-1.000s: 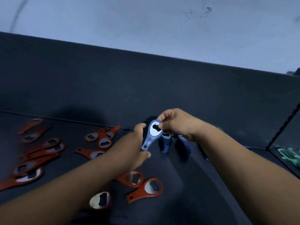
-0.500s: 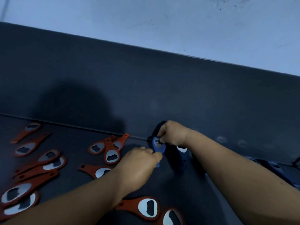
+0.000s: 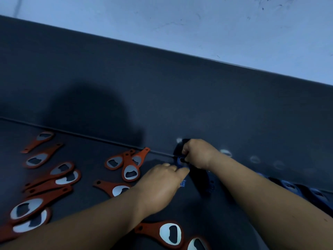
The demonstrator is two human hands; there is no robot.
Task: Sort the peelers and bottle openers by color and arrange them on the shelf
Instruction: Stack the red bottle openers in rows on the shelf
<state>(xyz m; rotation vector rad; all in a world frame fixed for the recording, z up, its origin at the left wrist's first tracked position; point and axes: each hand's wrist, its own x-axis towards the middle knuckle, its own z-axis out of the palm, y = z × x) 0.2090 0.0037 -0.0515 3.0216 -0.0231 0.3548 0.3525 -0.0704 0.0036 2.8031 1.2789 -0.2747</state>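
A blue bottle opener (image 3: 180, 164) lies low on the dark shelf (image 3: 90, 154) against its back wall, mostly hidden between my hands. My right hand (image 3: 197, 153) pinches its head end. My left hand (image 3: 162, 184) holds its handle end, whose blue tip (image 3: 183, 183) shows under my fingers. Several orange bottle openers (image 3: 130, 168) with metal heads lie spread over the left half of the shelf. More blue openers (image 3: 292, 186) lie in a row to the right, partly hidden by my right forearm.
The shelf's dark back wall (image 3: 162, 98) rises just behind my hands, with a pale wall (image 3: 180, 20) above it. Two orange openers (image 3: 167, 233) lie at the front under my left forearm.
Both hands have lowered the blue opener from mid-air down to the shelf surface by the back wall. The view has shifted right and closer.
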